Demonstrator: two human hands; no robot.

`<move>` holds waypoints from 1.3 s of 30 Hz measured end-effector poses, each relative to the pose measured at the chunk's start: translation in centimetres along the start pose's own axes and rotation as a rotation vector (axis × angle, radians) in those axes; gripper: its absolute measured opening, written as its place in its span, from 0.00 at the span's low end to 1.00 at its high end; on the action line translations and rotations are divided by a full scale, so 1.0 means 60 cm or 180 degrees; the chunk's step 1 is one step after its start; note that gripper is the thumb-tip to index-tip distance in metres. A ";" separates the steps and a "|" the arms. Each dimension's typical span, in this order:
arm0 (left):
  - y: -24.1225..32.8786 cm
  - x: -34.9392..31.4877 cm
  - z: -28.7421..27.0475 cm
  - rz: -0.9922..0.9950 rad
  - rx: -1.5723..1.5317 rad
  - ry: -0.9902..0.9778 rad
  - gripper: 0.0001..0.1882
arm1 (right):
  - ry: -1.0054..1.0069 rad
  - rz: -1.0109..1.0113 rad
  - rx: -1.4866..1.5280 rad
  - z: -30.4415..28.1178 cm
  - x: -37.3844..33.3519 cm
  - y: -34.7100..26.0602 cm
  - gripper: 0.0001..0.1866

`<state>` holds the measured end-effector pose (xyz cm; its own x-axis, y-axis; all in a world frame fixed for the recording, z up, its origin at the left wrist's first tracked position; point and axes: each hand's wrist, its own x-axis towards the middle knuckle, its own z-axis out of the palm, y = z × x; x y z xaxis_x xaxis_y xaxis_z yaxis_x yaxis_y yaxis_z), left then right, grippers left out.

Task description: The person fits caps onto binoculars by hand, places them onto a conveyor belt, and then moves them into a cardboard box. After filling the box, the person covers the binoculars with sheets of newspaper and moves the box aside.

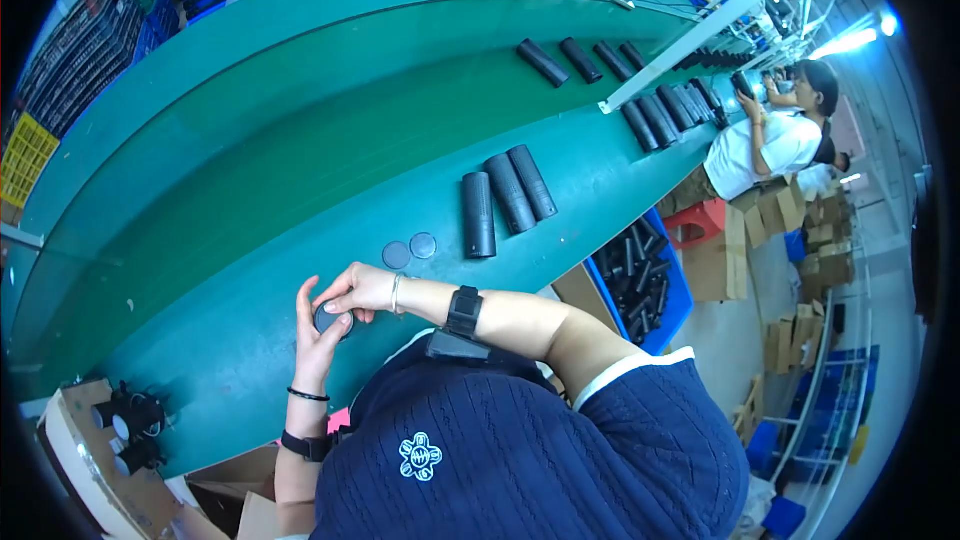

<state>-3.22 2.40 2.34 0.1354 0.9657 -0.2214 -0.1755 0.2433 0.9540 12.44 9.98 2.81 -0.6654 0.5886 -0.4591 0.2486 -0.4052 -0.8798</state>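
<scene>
A small round dark cap sits between my two hands, above the near edge of the green bench. My left hand grips it from the left, thumb pressed along its near side. From the right, my right hand pinches its upper edge, fingers bent. Two flat grey discs, a left one and a right one, lie close beyond my right hand. Farther right are three black cylinders on the bench: the nearest, a middle one and a far one.
More black cylinders line the green bench toward the far right, where a co-worker handles one. A blue bin of black parts stands right of the bench. At lower left, a cardboard box stands by black-and-white parts.
</scene>
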 end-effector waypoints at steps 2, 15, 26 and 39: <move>-0.007 0.002 0.005 0.0042 0.0055 0.0107 0.41 | -0.0070 0.0078 0.0362 -0.007 -0.003 0.014 0.11; 0.013 0.016 0.015 0.0058 -0.1632 0.0138 0.23 | 0.0342 -0.1245 -0.0423 -0.045 -0.012 0.047 0.27; 0.047 0.183 0.263 -0.0569 -0.2554 -0.0593 0.25 | 0.0712 -0.1232 -0.0479 -0.254 -0.260 0.081 0.43; -0.106 0.349 0.414 -0.0756 0.2033 -0.0585 0.57 | 0.3033 -0.0446 -0.0638 -0.762 -0.216 0.130 0.44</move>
<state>24.93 18.81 -3.34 0.2715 0.8485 -0.4543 0.4783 0.2907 0.8287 55.20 31.18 -3.74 0.1262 0.9758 -0.1788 0.3842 -0.2143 -0.8981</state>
